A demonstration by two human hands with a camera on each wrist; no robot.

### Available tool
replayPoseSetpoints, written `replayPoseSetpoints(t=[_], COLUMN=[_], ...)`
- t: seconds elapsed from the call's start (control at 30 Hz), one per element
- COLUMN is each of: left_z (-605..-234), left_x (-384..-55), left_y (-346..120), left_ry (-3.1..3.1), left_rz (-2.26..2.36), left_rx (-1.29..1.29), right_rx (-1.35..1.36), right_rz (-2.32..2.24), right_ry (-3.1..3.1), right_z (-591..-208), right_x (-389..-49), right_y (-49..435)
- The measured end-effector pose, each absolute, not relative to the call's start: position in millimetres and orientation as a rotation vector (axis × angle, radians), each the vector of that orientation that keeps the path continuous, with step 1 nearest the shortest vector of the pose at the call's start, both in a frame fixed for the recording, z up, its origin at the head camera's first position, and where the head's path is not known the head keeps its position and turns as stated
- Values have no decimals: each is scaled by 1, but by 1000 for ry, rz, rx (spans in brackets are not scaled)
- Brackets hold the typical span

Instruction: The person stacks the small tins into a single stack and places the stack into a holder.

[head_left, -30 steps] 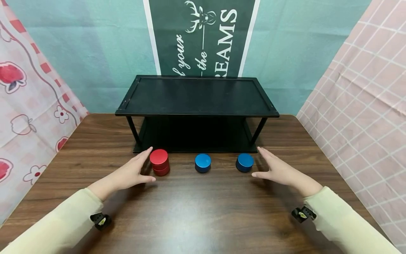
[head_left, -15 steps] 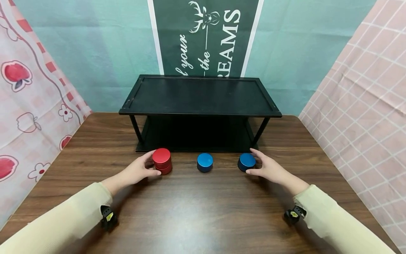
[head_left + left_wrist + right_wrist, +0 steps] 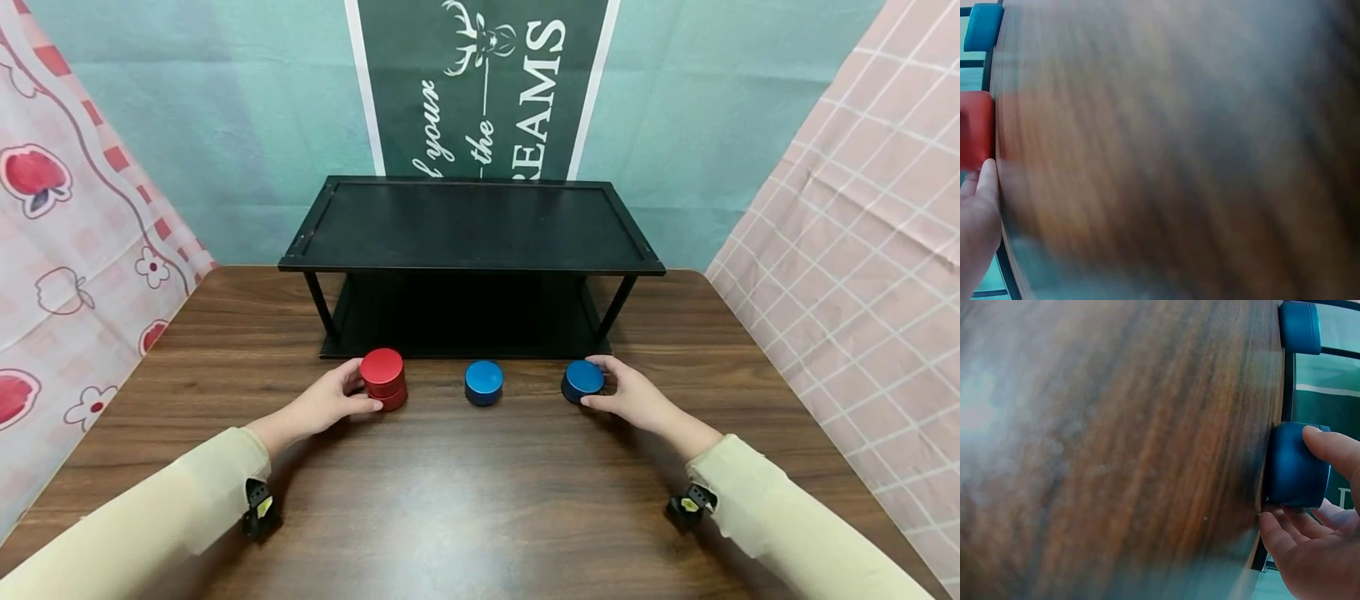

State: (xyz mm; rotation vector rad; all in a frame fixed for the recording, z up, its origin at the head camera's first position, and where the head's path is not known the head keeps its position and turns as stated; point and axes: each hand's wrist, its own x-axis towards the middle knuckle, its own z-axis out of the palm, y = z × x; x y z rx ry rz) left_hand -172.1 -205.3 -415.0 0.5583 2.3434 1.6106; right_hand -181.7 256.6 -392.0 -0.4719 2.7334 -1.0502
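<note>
In the head view my left hand (image 3: 330, 400) curls around the left side of a tall red round tin (image 3: 383, 375), thumb in front and fingers partly hidden behind. A seam runs round the red tin's lower part. On the right, my right hand (image 3: 633, 400) holds a low blue round tin (image 3: 582, 380) from its right side. Its thumb presses that blue tin (image 3: 1297, 465) in the right wrist view, with the other fingers below it. Between the hands, a second blue round tin (image 3: 483, 382) stands untouched. At the left wrist view's edge, the left thumb meets the red tin (image 3: 975, 131).
Just behind the tins stands a black two-tier rack (image 3: 472, 225), its lower shelf (image 3: 465, 333) close to them. All three tins line up on the wooden table (image 3: 480, 492). Cloth hangs at the back (image 3: 247, 125) and along both sides.
Both hands moved inward from spread poses beside the tins. The left hand closed around the red tin and the right hand around the right blue tin. The tins stayed in place.
</note>
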Motion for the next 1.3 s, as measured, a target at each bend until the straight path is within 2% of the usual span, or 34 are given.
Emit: replayPoseSetpoints(t=[0.4, 1.3], left_z=[-419, -424], left_x=[-171, -169], left_y=[-207, -207], left_ry=[2267, 2223], left_rz=[1670, 1700], left_rx=[484, 536], right_rx=[-435, -435], right_rz=[-1068, -1226], right_ry=[2802, 2881], right_z=[-394, -373], right_x=[-180, -167], right_y=[255, 249])
